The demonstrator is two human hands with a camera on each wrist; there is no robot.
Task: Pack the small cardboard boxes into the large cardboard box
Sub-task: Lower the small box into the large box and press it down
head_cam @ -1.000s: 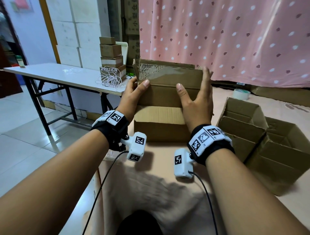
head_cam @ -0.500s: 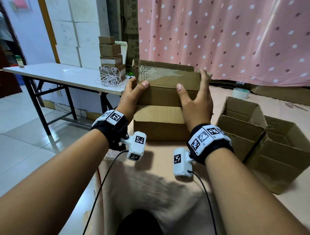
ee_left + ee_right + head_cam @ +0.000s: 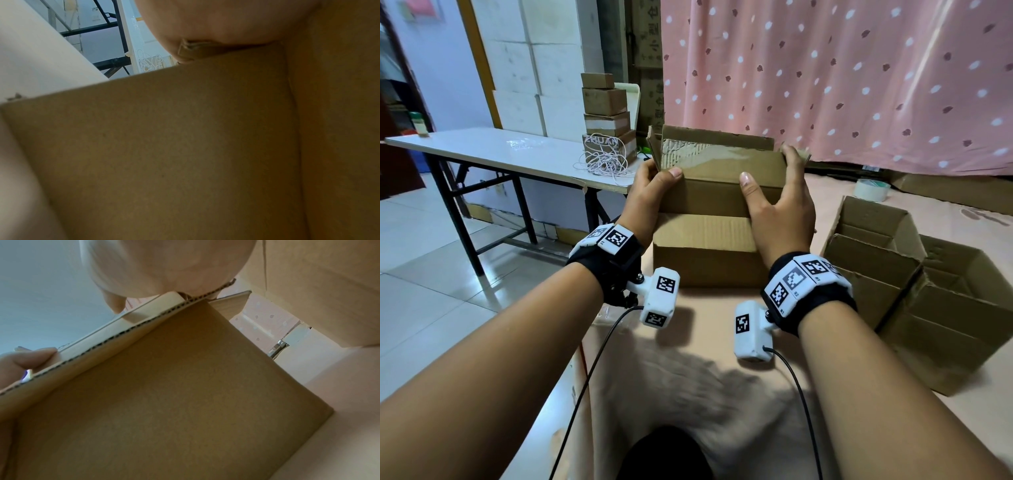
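A brown cardboard box (image 3: 705,253) stands on the pink surface straight ahead. Its near flap (image 3: 722,178) is raised, and both hands hold it. My left hand (image 3: 650,195) grips the flap's left end, thumb on the front face. My right hand (image 3: 780,205) grips the right end, thumb on the front and fingers curled over the top corner. The box's inside is hidden. Cardboard (image 3: 185,146) fills the left wrist view. In the right wrist view the flap's outer face (image 3: 174,394) and its corrugated edge show below my palm.
Two open, empty cardboard boxes (image 3: 873,246) (image 3: 962,308) stand side by side at the right. A tape roll (image 3: 871,189) lies behind them near the pink curtain. A white table (image 3: 482,150) at the left carries a stack of small boxes (image 3: 606,116) and loose string (image 3: 602,162).
My right fingers, straight up along the flap a second ago, have curled down over its top right corner. The flap has tipped slightly lower. The left hand has hardly moved.
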